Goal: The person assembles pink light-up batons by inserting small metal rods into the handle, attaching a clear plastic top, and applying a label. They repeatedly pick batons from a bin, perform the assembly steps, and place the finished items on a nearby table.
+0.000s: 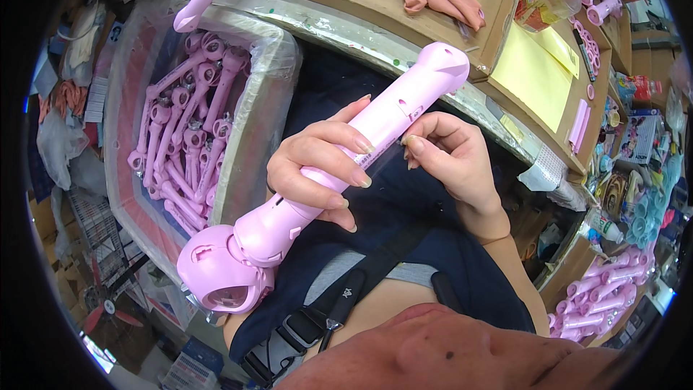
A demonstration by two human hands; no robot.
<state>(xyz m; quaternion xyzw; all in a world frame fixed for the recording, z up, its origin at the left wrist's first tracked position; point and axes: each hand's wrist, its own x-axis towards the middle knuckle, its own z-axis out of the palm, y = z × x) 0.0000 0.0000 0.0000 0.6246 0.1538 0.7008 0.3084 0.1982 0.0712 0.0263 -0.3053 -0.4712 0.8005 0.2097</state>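
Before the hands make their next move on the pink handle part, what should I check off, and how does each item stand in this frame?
1. Left hand has a firm wrap on the pink handle part: ok, fingers curl round its middle.
2. Right hand is at the part: ok, fingertips pinch at its side, near a clear film strip.
3. What the right fingertips hold: cannot tell, too small.
4. Round head end is free of the box of pink parts: ok, it hangs beside it.
5. Cardboard bench edge is apart from the part's far end: cannot tell.
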